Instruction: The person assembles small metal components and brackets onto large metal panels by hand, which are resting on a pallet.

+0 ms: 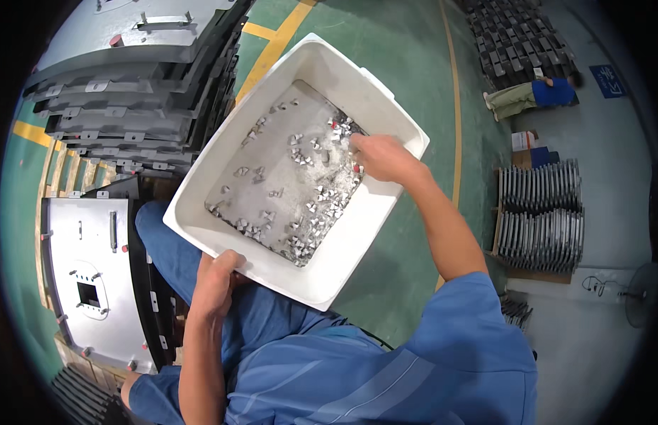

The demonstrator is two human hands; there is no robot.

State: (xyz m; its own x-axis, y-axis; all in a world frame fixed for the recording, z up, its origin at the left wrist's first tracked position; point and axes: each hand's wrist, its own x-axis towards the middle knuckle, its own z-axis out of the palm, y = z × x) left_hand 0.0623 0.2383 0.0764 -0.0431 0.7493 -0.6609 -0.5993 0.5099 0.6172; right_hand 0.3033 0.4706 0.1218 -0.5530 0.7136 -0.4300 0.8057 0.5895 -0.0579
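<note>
A white plastic bin (272,267), tilted slantwise, rests over my blue-clad legs. My left hand (217,280) is closed around its near left rim, with the thumb on top. Many small whitish-grey pieces (327,205) lie scattered on the bin's floor, thickest along the right side and near corner. A few bits among them are red. My right hand (386,157) reaches over the right wall into the bin. Its fingers are curled together close to the pieces; what they pinch, if anything, is hidden.
Stacked grey metal panels (123,92) rise at the left, close to the bin. Below them a metal panel (92,262) with a square hole stands near a wooden pallet (67,170). Racked metal parts (540,212) and a person in blue (548,92) are at the right.
</note>
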